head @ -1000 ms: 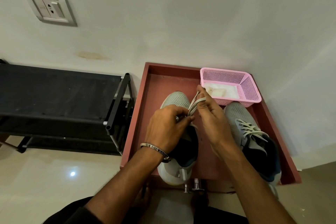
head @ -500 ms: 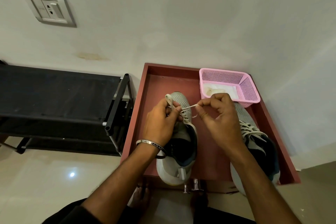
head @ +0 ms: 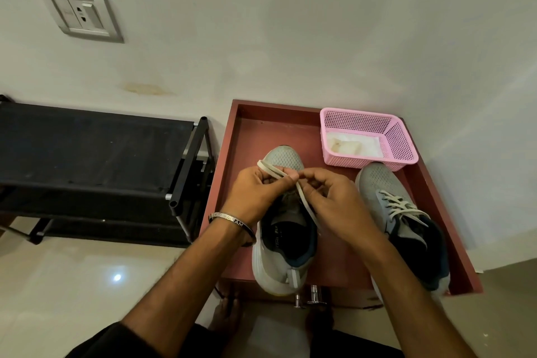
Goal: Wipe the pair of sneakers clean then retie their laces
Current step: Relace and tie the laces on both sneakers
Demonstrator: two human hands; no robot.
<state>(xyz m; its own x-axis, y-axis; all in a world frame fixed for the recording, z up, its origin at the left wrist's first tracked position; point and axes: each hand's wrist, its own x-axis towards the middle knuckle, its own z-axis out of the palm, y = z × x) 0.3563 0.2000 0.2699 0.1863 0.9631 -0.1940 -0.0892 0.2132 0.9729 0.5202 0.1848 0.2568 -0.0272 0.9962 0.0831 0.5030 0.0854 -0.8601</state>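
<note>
Two grey mesh sneakers stand toes-away in a reddish-brown tray [head: 232, 154]. Both hands work over the left sneaker [head: 283, 259]. My left hand [head: 252, 193] pinches a loop of its pale lace [head: 271, 169] above the toe. My right hand [head: 334, 197] grips the other strand, which runs down across the tongue. The fingertips of both hands meet over the eyelets, hiding them. The right sneaker [head: 386, 192] sits to the right with its laces crossed and loose, partly behind my right forearm.
A pink mesh basket [head: 398, 136] holding a white cloth sits at the tray's back right corner. A black shoe rack [head: 96, 160] stands on the left. The wall with a socket plate [head: 84, 16] is close behind. Bare feet show on the glossy floor below the tray.
My hands dropped from holding the lace up near the basket and came together over the left sneaker's eyelets. A loop now sits in my left hand, the other strand crossing under my right.
</note>
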